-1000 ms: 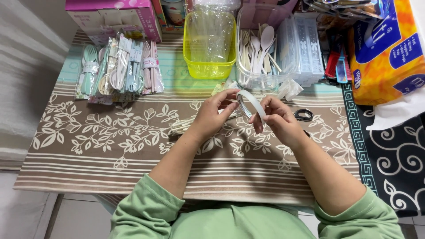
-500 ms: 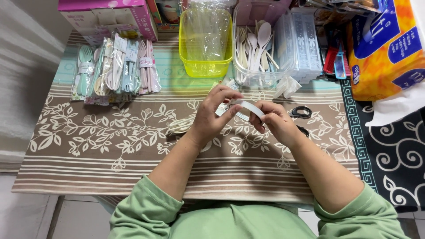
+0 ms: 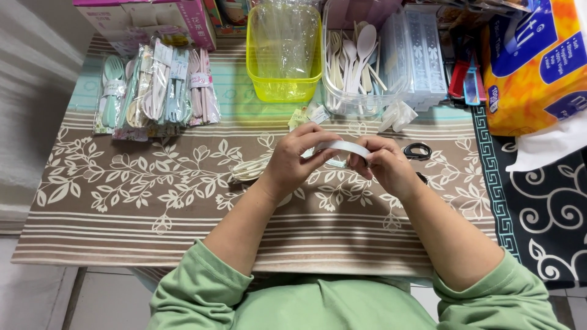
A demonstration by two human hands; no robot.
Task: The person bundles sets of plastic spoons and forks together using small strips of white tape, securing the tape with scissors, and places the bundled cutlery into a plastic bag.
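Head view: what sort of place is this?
Likely a home packing table: bagged cutlery sets stacked at one side, a clear bin of loose spoons, and both hands holding a white strip.

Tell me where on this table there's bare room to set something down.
The widest bare patch is the leaf-patterned cloth left of the left hand, below the bagged cutlery sets. The striped band between the forearms, near the table's front edge, is also free. The back is crowded: yellow tub, clear bin of spoons, scissors beside the right hand.
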